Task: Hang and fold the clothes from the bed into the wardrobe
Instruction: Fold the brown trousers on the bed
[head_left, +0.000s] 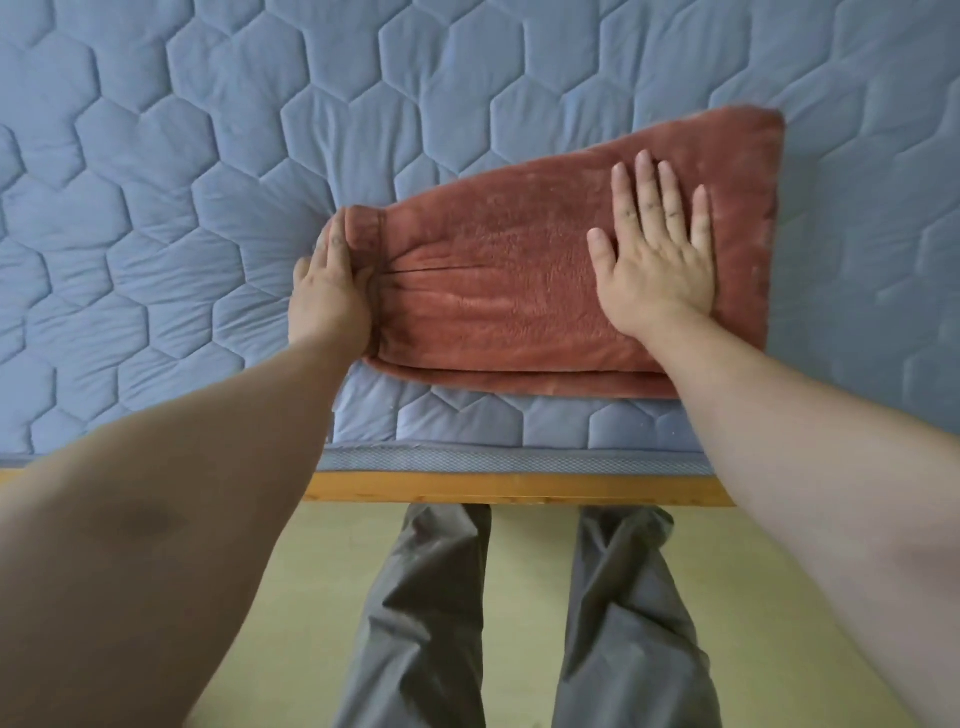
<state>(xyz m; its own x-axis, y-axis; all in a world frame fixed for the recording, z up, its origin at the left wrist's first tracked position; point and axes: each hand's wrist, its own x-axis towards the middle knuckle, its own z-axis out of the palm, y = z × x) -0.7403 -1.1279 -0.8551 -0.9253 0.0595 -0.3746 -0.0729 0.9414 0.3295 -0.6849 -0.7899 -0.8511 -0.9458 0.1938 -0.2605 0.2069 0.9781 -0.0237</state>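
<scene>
A rust-red fleece garment (498, 291) lies folded in a long flat shape on the blue quilted bed (208, 182), near its front edge. My right hand (657, 254) lies flat on the right part of the garment, fingers straight and spread, pressing it down. At the gathered left end, my left hand (332, 283) is against the elastic band; its fingers reach under or around that edge and are partly hidden, with the thumb side on top.
The mattress has a grey mesh border and a wooden frame (519, 488) along the front. My legs in grey trousers (431, 613) stand on a pale green floor close to the frame. No wardrobe is in view.
</scene>
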